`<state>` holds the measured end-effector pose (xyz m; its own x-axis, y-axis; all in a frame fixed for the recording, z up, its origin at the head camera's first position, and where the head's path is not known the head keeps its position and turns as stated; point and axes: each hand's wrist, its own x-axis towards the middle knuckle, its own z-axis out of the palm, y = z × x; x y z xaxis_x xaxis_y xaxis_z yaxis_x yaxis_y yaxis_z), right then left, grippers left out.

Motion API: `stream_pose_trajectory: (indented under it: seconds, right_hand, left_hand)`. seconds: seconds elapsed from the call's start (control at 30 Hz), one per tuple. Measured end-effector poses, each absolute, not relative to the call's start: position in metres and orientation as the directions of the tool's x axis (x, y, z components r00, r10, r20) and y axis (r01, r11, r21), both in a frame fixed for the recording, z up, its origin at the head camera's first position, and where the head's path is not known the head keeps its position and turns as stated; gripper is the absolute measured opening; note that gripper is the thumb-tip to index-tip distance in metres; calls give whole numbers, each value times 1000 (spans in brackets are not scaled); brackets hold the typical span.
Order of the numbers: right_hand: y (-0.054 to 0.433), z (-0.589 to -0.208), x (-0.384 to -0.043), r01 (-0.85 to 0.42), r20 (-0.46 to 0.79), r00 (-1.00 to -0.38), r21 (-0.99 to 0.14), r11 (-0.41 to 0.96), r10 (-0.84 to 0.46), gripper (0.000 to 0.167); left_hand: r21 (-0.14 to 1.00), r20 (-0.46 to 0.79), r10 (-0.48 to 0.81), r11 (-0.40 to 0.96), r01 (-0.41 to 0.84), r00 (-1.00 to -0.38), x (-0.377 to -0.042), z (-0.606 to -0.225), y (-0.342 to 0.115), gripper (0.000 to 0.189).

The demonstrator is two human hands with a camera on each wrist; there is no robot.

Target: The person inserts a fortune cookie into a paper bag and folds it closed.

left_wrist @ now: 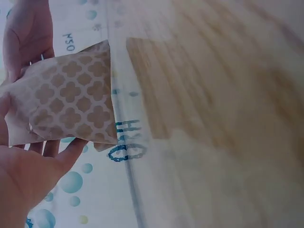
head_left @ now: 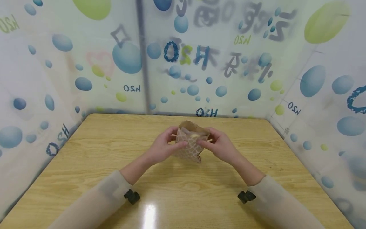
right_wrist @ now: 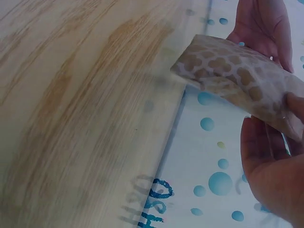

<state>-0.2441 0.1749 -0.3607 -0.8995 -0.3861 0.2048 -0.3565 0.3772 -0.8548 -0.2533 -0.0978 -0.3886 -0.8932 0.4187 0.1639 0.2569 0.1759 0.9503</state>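
Note:
A small brown paper bag with a white lattice pattern is held up over the table, its mouth open at the top. Pale material shows inside the mouth in the head view. My left hand grips the bag's left side, thumb across the front and fingers behind. On the opposite side my right hand holds it the same way, thumb on the front near the rim. The bag's patterned face fills the gap between both hands in the left wrist view. From the right wrist, the bag appears tilted, its lower end pointing left.
The wooden table spreads beneath both arms. Printed curtains with blue and green bubbles stand along its back and both sides. A dark strap piece sits by the left sleeve, another by the right.

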Motion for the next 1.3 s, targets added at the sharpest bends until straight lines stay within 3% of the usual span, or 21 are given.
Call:
stream_pose_trajectory:
  seconds: [0.27, 0.53, 0.67, 0.8, 0.9, 0.97, 1.13, 1.3]
  right_hand:
    - [172, -360, -243, -345, 189, -904, -851, 395, -382, 19]
    - [172, -363, -242, -377, 221, -899, -829, 413, -378, 21]
    - [172, -366, -242, -429, 275, -887, -789, 439, -371, 39]
    - [172, -368, -241, -564, 416, -819, -709, 422, -395, 55]
    - [173, -368, -240, -641, 490, -764, -652, 404, -421, 47]
    - [174, -368, -240, -655, 496, -753, -632, 414, -433, 40]
    - [175, -368, -241, -645, 472, -762, -621, 446, -444, 34]
    - [174, -368, -242, -650, 472, -757, -616, 445, -452, 26]
  left_hand:
    - [963, 191, 397, 100, 249, -898, -251, -389, -96, 32]
    - [964, 200, 386, 85, 250, -901, -247, -388, -93, 22]
    - [921, 290, 360, 146, 361, -887, -245, -387, -93, 37]
    - [779, 486, 364, 230, 583, -794, -244, -386, -95, 51]
    - [663, 579, 397, 278, 695, -712, -243, -385, -97, 41]
    - [630, 591, 415, 297, 717, -691, -243, -384, -98, 37]
    - [634, 569, 430, 312, 707, -701, -244, -385, -100, 36]
    - [630, 575, 429, 310, 712, -696, -246, -385, -99, 22]
